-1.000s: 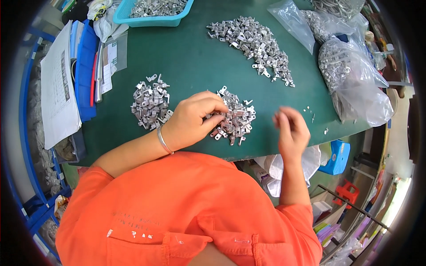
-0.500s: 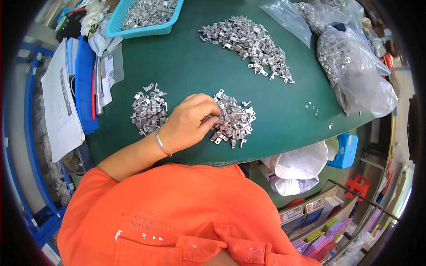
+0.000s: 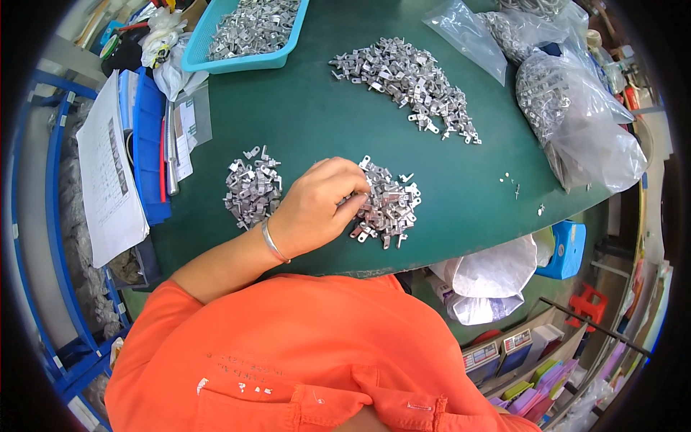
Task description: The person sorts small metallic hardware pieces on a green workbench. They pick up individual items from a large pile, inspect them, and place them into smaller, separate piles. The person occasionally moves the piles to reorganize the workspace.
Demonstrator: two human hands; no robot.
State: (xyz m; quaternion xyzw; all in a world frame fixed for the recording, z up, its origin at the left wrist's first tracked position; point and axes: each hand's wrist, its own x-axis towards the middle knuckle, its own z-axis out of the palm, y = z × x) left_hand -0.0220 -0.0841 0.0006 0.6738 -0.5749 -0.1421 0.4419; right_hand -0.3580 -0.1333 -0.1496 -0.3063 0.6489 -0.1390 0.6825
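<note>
From the left, my left hand (image 3: 320, 205), with a silver bangle (image 3: 273, 241) at its wrist, reaches across to a small heap of bent metal clips (image 3: 391, 205). Thumb and fingers are drawn together at the left side of this heap. Whether a clip sits between the fingertips is hidden. Another small heap of the same clips (image 3: 252, 189) lies to the left of the hand. Farther back on the green tabletop (image 3: 309, 115) spreads a larger heap of clips (image 3: 410, 79). My right hand is out of view.
A turquoise basket (image 3: 241, 63) full of clips stands at the back left. Clear plastic bags of metal parts (image 3: 543, 93) lie at the right. Papers (image 3: 108, 180) and a blue file holder (image 3: 150, 144) line the left edge. Below the right edge are a white sack (image 3: 493, 270) and blue stool (image 3: 567, 248).
The whole view has shifted slightly, so everything sits a bit lower and to the right. My left hand stays at the same heap, fingers still closed together.
</note>
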